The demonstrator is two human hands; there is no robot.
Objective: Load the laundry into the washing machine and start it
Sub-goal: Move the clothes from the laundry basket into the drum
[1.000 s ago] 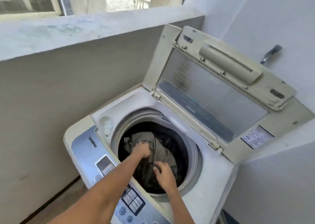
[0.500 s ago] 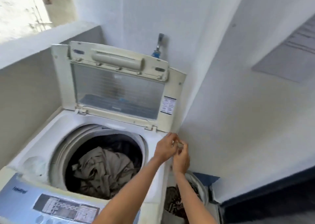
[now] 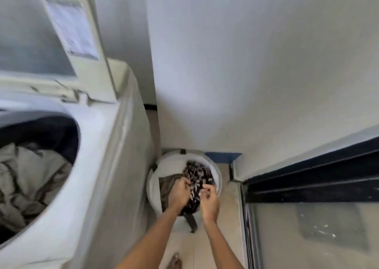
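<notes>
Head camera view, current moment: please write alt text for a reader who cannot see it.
A person's left hand and right hand grip a dark patterned garment in a round white laundry basket on the floor. Beside it stands a white top-loading washing machine, its lid raised, with beige crumpled clothes already in the drum.

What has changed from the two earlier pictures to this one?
Both hands left the washer drum, crossed to the right and went down into the white basket on the floor. The left hand and right hand now grip the dark patterned cloth there. The grey clothes lie in the drum as before, and the lid stays open.
</notes>
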